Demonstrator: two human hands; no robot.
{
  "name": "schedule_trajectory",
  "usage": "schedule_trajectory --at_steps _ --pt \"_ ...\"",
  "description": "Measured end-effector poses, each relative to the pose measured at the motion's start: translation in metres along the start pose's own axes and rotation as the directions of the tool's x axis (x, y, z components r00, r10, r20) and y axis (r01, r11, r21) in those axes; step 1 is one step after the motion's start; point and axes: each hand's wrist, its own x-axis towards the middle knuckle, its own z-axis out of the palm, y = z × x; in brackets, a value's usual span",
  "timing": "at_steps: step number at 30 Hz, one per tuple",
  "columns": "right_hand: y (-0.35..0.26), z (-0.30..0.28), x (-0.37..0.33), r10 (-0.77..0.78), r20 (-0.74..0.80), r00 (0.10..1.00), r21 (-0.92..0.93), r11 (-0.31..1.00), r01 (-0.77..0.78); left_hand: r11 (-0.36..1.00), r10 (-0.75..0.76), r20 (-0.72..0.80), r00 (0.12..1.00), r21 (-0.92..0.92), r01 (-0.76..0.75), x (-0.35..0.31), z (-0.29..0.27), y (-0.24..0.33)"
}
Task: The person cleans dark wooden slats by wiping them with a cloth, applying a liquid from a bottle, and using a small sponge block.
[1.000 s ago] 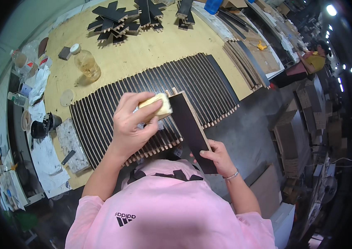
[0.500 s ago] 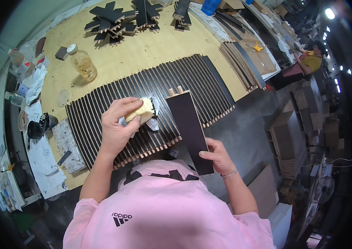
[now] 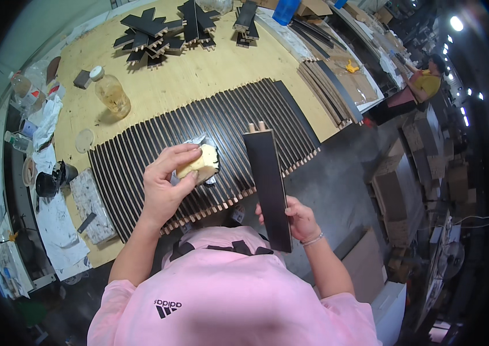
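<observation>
Between the thumb and fingers of my left hand (image 3: 166, 179) is a yellow sponge (image 3: 203, 164) with black stains on its right edge. Crumpled clear plastic (image 3: 198, 140) shows behind it. My right hand (image 3: 296, 219) grips a flat black board (image 3: 267, 187) by its lower part and holds it tilted, with two wooden dowels sticking out of its far end. Below both hands lies a long row of black boards (image 3: 158, 135), packed side by side on the table. Pale dowels stick out along the row's near edge.
Stacked black boards (image 3: 146, 32) lie on the far side of the yellowish tabletop (image 3: 198, 72). A jar (image 3: 112, 95), a black pot (image 3: 54, 179) and a stained white block (image 3: 91, 205) stand at the left. Brown strips (image 3: 325, 92) lie right; a person (image 3: 426, 83) works beyond.
The board in my right hand has turned more edge-on and shifted slightly right. My right fingers now show on both sides of it. The sponge has turned a little in my left hand.
</observation>
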Motion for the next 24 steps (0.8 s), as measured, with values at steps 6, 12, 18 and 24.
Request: schedule_trajectory --at_steps 6,12,18,24 --pt "0.005 -0.006 -0.001 0.007 0.086 0.996 0.048 0.999 -0.011 0.985 0.088 0.072 0.994 0.139 -0.097 0.010 0.008 0.012" --pt "0.006 -0.004 -0.003 0.028 0.102 0.994 -0.046 0.999 -0.023 0.821 0.420 0.175 0.890 0.344 -0.455 0.028 0.041 0.036" --pt "0.001 -0.006 -0.008 -0.035 0.071 0.997 -0.051 0.998 0.039 0.813 0.249 0.131 0.960 0.510 -0.281 0.017 0.022 0.001" --pt "-0.022 0.008 0.017 -0.140 -0.034 0.990 0.191 0.971 0.144 0.863 0.315 0.091 0.945 0.386 -0.325 0.021 0.035 0.019"
